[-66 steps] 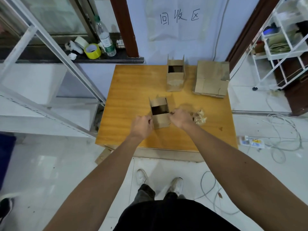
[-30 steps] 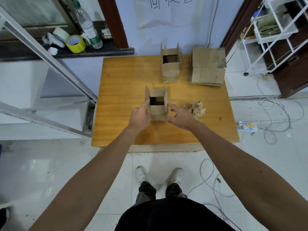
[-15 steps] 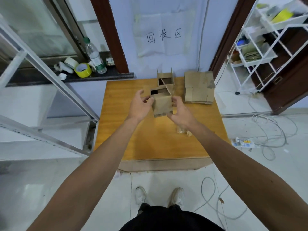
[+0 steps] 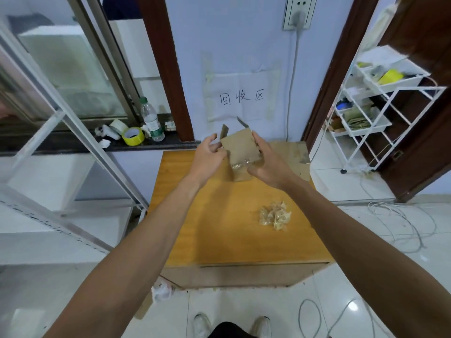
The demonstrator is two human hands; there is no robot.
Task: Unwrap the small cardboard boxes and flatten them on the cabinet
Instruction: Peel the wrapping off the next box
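Note:
A small brown cardboard box is held up in the air above the far part of the wooden cabinet. Its underside faces me, with clear tape along its lower edge and flaps sticking up behind. My left hand holds its left side with curled fingers. My right hand grips its right side, thumb at the taped edge. A stack of flattened cardboard lies at the cabinet's far right, partly hidden by my right hand. The second box on the cabinet is hidden behind the held one.
A crumpled wad of peeled tape lies on the cabinet's right half. A dark sill at the left carries a yellow tape roll and a water bottle. A white wire rack stands at the right; cables trail over the floor.
Both hands picked the box up off the cabinet, raised it and tipped it so its taped underside faces me. The camera view tilted upward.

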